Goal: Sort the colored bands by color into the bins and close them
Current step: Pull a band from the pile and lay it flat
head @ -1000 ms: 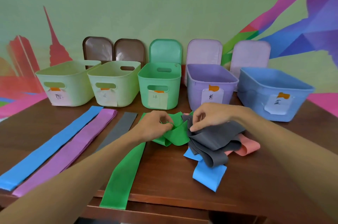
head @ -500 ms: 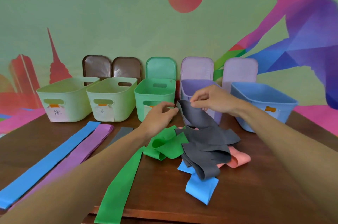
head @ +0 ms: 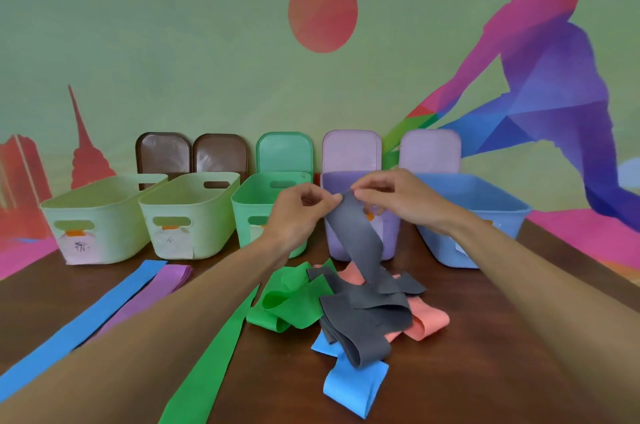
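Hands are both up here: our left hand (head: pixel 298 212) and right hand (head: pixel 398 201) each pinch the top end of the grey band (head: pixel 356 236), right in front of the purple bin (head: pixel 390 241). Its lower part trails down into the tangle with the green band (head: pixel 287 305), salmon band (head: pixel 431 321) and blue band (head: pixel 353 385) on the table (head: pixel 467 371).

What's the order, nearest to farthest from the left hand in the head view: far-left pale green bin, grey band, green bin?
From the left hand:
1. grey band, pinched at its fingertips.
2. green bin, directly behind the hand, middle of the row.
3. far-left pale green bin, at the row's left end.
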A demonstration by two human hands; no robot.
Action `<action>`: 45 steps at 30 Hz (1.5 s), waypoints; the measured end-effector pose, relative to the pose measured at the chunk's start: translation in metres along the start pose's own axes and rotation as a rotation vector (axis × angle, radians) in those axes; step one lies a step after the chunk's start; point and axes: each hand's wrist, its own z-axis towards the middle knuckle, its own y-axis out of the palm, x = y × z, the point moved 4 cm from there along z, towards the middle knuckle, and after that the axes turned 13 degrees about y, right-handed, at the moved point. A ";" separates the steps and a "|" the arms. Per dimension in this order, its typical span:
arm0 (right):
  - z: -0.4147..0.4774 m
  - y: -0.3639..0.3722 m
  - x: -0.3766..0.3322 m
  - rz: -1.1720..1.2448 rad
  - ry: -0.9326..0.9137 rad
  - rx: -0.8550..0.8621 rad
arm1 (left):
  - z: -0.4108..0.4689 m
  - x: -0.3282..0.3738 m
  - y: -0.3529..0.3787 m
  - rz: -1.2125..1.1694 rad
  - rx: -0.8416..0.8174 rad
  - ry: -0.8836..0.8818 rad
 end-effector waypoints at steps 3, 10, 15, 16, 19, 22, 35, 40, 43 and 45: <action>0.002 -0.008 -0.009 0.012 -0.060 0.074 | 0.011 0.008 0.003 -0.062 0.012 0.015; 0.014 -0.023 -0.033 0.041 -0.144 0.171 | 0.030 0.030 -0.003 -0.144 0.066 0.035; 0.023 -0.034 -0.059 -0.013 -0.187 0.346 | 0.041 0.041 -0.010 -0.147 0.109 0.031; 0.024 -0.037 -0.065 0.002 -0.192 0.401 | 0.042 0.044 -0.010 -0.158 0.091 0.025; 0.026 -0.043 -0.084 0.058 -0.203 0.533 | 0.039 0.048 -0.006 -0.166 -0.011 -0.008; 0.023 -0.039 -0.103 0.039 -0.245 0.620 | 0.032 0.043 0.000 -0.113 -0.117 -0.038; 0.011 -0.013 -0.138 0.366 -0.299 0.751 | 0.006 0.013 -0.034 -0.189 -0.020 -0.081; 0.019 0.002 -0.133 0.505 -0.218 0.687 | -0.003 0.010 -0.062 -0.105 -0.032 -0.118; 0.027 0.017 -0.128 0.549 -0.119 0.661 | -0.012 0.004 -0.083 -0.006 0.001 -0.120; 0.034 0.028 -0.125 0.568 -0.048 0.645 | -0.019 0.003 -0.100 0.092 0.027 -0.096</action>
